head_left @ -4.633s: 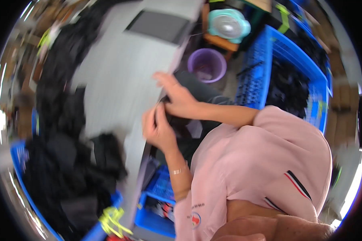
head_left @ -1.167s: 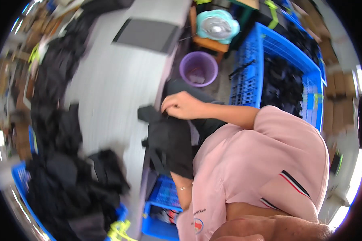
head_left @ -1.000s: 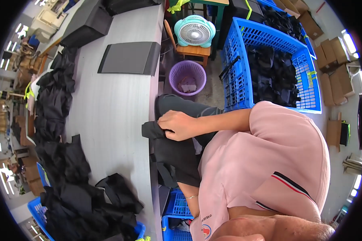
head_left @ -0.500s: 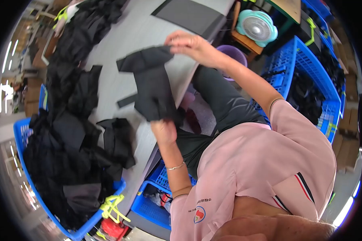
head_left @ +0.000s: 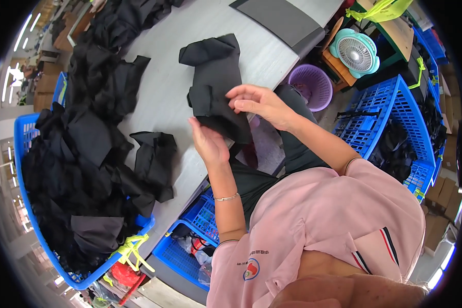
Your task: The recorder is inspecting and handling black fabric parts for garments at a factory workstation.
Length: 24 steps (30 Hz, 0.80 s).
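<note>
1. Head view: the left hand (head_left: 211, 145) meets the lower edge of the black fabric piece (head_left: 218, 74); its fingers are partly hidden, grip unclear.
2. The right hand (head_left: 268, 108) has loosely parted fingers at the fabric's right edge.
3. Past both hands, the piece stretches across the counter (head_left: 164, 82).

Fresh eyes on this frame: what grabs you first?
Probably the two bare hands, left hand and right hand, at the near end of a black cloth piece over the pale table. Next, the blue basket heaped with black cloth, lower left. Then the turquoise fan, upper right.
</note>
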### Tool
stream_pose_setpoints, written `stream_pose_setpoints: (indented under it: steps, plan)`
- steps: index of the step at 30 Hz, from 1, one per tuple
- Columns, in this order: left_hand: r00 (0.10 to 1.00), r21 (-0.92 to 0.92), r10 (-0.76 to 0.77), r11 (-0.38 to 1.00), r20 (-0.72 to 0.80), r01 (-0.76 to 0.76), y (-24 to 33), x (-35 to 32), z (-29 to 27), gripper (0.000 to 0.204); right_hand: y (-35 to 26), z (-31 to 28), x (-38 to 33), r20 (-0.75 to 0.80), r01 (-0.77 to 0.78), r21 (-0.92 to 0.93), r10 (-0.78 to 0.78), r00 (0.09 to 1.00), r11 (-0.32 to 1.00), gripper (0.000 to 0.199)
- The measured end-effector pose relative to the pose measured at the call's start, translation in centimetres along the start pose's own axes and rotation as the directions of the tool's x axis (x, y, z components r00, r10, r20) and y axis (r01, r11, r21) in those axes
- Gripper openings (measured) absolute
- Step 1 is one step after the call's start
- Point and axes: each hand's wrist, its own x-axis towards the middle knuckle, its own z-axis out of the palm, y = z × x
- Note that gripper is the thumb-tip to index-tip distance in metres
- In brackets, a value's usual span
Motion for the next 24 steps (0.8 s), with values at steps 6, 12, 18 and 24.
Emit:
stream_pose_setpoints:
  steps: [6,12,18,24]
  plan:
    - [0.959,-0.319,-0.268,0.905,0.09,0.282,-1.2,1.0,1.1,0.046,-0.7,-2.6,0.8,0.132,-0.239,0.265,0.211,0.969,0.934,0.029]
    - [0.93,-0.508,-0.292,0.779,0.223,0.367,-3.3,1.8,0.7,0.049,-1.0,-5.1,0.5,0.219,-0.223,0.23,0.173,0.96,0.947,0.017]
    - [0.919,-0.492,-0.262,0.783,0.293,0.38,-4.4,2.4,-0.6,0.053,-1.7,-7.2,1.0,0.036,-0.139,0.131,0.135,0.99,0.982,0.016]
    - [0.916,-0.316,-0.29,0.873,0.276,0.372,-3.6,2.3,-0.5,0.051,-2.7,-5.8,-0.3,0.161,-0.199,0.018,0.194,0.968,0.98,0.021]
